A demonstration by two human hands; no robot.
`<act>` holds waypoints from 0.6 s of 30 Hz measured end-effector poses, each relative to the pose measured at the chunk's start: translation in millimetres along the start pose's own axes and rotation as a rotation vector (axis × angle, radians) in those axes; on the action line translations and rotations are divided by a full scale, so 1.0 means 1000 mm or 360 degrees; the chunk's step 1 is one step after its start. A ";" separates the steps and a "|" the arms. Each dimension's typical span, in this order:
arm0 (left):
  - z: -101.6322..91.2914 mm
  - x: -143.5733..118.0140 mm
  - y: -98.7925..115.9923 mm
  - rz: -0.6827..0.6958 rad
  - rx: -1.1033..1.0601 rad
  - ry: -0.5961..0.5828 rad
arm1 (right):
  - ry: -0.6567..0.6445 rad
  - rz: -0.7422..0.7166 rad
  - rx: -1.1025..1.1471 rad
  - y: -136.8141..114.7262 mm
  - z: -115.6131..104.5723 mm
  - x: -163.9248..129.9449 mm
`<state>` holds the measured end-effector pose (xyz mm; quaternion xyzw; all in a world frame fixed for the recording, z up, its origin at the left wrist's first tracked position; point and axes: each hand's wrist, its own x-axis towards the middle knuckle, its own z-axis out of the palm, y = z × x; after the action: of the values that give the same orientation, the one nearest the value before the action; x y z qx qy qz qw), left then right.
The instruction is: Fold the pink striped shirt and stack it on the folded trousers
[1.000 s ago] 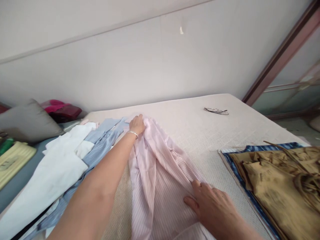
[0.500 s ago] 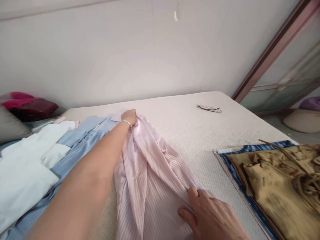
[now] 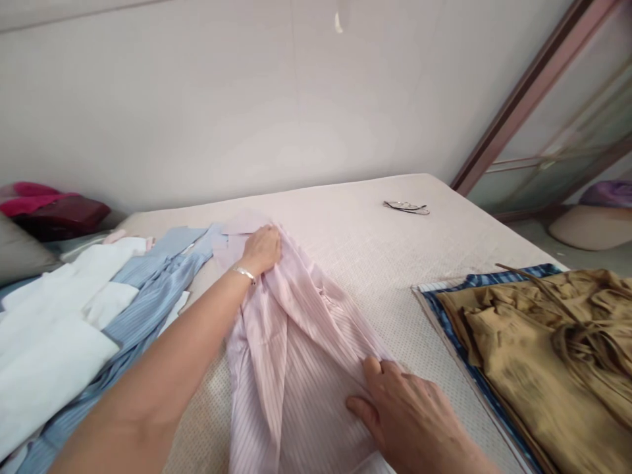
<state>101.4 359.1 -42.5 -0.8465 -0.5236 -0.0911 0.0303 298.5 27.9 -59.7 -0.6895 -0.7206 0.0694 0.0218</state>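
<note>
A pale pink striped shirt [image 3: 316, 395] lies on the bed, its sleeve folded lengthwise over the body. My left hand [image 3: 263, 250], with a silver bracelet at the wrist, is closed on the cloth at the shirt's far end, near the collar. The fingers are partly hidden from this side. Over the shirt's right edge rests my right hand [image 3: 405, 401], thumb and index finger apart, its fingertips touching the fold of the sleeve.
White garments [image 3: 54, 322] and a blue striped garment [image 3: 148, 316] lie on the left. Eyeglasses [image 3: 406, 207] rest near the far edge of the bed [image 3: 345, 210]. On the right is a pile of brown clothing [image 3: 523, 355]. Behind stands a wall [image 3: 222, 99].
My left hand has turned slightly and now lies flatter, and more of the shirt's collar end shows beyond it. The view has shifted slightly. My right hand stays at the same place on the shirt.
</note>
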 end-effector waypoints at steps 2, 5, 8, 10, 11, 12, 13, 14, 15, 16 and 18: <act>0.004 -0.016 0.002 0.0099 0.0071 -0.0107 | -0.0038 0.0017 0.0014 -0.001 -0.005 0.001; 0.006 -0.017 -0.007 0.0121 0.0200 -0.0154 | -0.0095 0.0026 0.0029 -0.003 -0.012 0.003; 0.002 -0.002 -0.018 0.0069 0.0320 -0.0218 | -0.0129 0.0035 0.0008 -0.004 -0.017 0.005; -0.002 0.005 -0.019 0.0002 0.0377 -0.0193 | -0.0125 0.0033 -0.0012 -0.004 -0.018 0.005; -0.004 0.006 -0.017 -0.0027 0.0401 -0.0149 | -0.0117 0.0028 -0.0020 -0.004 -0.017 0.005; -0.006 0.004 -0.013 -0.0033 0.0419 -0.0090 | -0.0105 0.0020 -0.0027 -0.004 -0.016 0.005; -0.008 0.001 -0.006 -0.0009 0.0430 -0.0034 | -0.0092 0.0016 -0.0034 -0.004 -0.015 0.005; -0.009 -0.004 0.002 0.0040 0.0430 0.0001 | -0.0080 0.0013 -0.0039 -0.004 -0.014 0.004; -0.010 -0.010 0.010 0.0109 0.0414 0.0005 | -0.0072 0.0008 -0.0041 -0.003 -0.013 0.003; -0.010 -0.016 0.018 0.0188 0.0377 -0.0024 | -0.0064 0.0006 -0.0042 -0.003 -0.012 0.003; -0.008 -0.026 0.032 0.0345 0.0251 -0.0147 | -0.0059 -0.0006 -0.0045 -0.002 -0.013 0.002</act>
<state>117.4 320.5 -37.9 -0.8964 -0.4356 -0.0067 0.0822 298.2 30.4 -46.3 -0.6871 -0.7230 0.0718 -0.0012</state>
